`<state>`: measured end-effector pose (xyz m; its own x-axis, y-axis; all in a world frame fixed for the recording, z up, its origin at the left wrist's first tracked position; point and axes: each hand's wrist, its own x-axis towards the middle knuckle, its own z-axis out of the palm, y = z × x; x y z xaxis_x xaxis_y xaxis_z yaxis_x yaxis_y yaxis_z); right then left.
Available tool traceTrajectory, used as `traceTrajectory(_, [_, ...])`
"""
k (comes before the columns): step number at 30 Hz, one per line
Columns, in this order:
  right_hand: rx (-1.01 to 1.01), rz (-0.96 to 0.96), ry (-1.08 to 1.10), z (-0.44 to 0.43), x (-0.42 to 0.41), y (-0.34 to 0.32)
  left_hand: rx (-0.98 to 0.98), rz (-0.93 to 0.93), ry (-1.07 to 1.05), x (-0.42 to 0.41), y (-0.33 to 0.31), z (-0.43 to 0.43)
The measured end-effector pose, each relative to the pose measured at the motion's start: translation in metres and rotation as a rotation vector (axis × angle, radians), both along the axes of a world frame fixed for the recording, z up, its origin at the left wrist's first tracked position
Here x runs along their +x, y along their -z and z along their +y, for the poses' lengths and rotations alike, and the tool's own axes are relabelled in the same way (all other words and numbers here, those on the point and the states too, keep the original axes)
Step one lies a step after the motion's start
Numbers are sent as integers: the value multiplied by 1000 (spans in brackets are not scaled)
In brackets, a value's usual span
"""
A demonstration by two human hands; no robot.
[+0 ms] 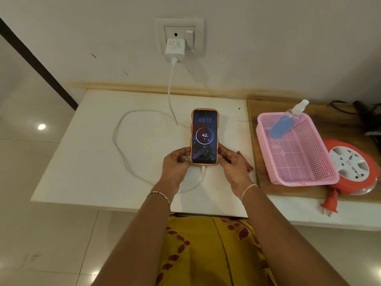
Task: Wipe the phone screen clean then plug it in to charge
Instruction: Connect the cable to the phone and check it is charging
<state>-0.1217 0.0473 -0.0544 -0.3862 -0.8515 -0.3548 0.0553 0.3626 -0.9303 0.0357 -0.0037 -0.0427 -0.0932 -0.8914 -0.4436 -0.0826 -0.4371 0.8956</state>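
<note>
A phone (pixel 204 136) in an orange case lies face up on the white table (pixel 86 162), its screen lit with 03:17 and a 42 percent charging ring. My left hand (pixel 176 162) holds its lower left edge and my right hand (pixel 231 159) holds its lower right edge. A white cable (pixel 119 139) runs from the phone's bottom end, loops over the table and rises to a white charger (pixel 174 51) plugged into the wall socket (pixel 179 36).
A pink basket (pixel 296 162) stands on a wooden board at the right, with a clear spray bottle (pixel 288 120) of blue liquid leaning in it. A red extension reel (pixel 352 168) with its red plug (pixel 329 203) sits beyond the basket.
</note>
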Motion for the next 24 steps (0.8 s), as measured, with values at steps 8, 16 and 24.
traceTrajectory(8, [-9, 2, -2, 0, 0, -1, -14, -20, 10, 0, 2, -1])
traceTrajectory(16, [-19, 20, 3, -1, 3, -1, -9, -24, 4, 0, 3, -1])
traceTrajectory(24, [-28, 15, 4, 0, 3, -1, 5, -5, 2, 0, 2, -1])
